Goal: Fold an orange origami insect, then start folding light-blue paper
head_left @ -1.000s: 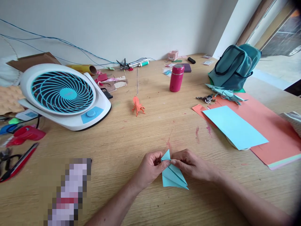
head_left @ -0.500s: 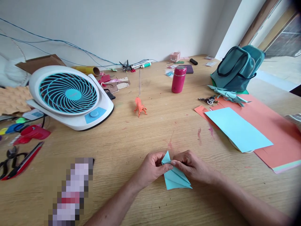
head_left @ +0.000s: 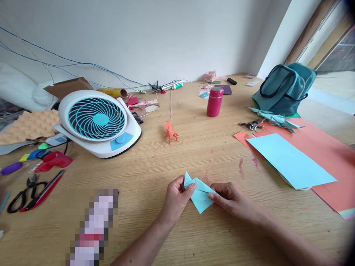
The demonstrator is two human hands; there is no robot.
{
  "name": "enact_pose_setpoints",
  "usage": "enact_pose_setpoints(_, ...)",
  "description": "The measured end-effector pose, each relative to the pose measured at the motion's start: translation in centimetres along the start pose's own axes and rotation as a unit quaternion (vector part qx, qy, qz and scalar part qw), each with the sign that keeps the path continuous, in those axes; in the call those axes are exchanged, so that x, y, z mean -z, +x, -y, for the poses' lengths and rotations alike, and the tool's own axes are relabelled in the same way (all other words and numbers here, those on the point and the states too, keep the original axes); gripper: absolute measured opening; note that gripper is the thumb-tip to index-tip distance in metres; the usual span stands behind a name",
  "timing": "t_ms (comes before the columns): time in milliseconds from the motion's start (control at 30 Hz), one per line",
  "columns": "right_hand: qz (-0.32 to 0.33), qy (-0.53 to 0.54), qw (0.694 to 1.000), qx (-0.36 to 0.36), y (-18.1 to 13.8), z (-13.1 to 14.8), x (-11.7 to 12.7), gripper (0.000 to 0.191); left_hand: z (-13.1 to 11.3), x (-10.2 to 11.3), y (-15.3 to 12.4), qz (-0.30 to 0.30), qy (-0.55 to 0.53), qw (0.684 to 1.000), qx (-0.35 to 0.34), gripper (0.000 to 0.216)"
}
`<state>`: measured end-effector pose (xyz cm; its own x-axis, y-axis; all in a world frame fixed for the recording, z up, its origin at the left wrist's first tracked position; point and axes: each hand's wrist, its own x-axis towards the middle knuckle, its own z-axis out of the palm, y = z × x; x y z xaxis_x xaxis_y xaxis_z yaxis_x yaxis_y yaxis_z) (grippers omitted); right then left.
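Note:
A folded piece of light blue paper (head_left: 202,201) is held between my two hands just above the table. My left hand (head_left: 176,197) pinches its left side, thumb on top and fingers behind. A pointed corner of the paper sticks up beyond that thumb. My right hand (head_left: 230,199) grips the right end, its thumb pressed on the paper and the fingers curled beneath. Crease lines and layered flaps show on the upper face. The underside of the paper is hidden.
Left stands a white fan (head_left: 97,122), with black scissors (head_left: 27,190) and a red cutter (head_left: 44,190) nearer. Ahead are an orange paper figure (head_left: 171,133) and a pink flask (head_left: 215,101). Right lie keys (head_left: 252,125), a blue sheet (head_left: 291,160), orange paper (head_left: 321,144) and a teal bag (head_left: 283,90).
The folded paper has turned, so its lower fanned edge now points to the right. My right hand has shifted from the top of the paper to its right end. The view has swung slightly left.

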<state>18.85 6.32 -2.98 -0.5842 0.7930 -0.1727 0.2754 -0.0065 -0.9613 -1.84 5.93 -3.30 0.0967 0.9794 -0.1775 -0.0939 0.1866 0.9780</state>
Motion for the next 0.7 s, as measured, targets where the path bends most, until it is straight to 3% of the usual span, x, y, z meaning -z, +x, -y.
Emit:
enact_pose_setpoints(267, -0.04, 0.025, 0.999, 0.015, 0.4, 0.2, -0.3, 0.044, 0.2, -0.3, -0.1, -0.008, 0.006, 1.0, -0.03, 0.042)
enact_pose_setpoints(367, -0.054, 0.047, 0.997, 0.025, 0.5, 0.3, -0.5, 0.04, 0.2, -0.4, -0.3, -0.037, 0.002, 0.998, -0.052, 0.034)
enact_pose_setpoints(533, -0.078, 0.069, 0.994, 0.03, 0.6, 0.1, -0.7, 0.037, 0.2, -0.8, -0.8, -0.057, 0.008, 0.994, -0.097, 0.057)
enact_pose_setpoints(700, -0.089, 0.117, 0.988, 0.041, 0.8, -0.3, -0.9, 0.036, 0.4, -0.9, -1.3, -0.061, 0.049, 0.984, -0.158, 0.033)
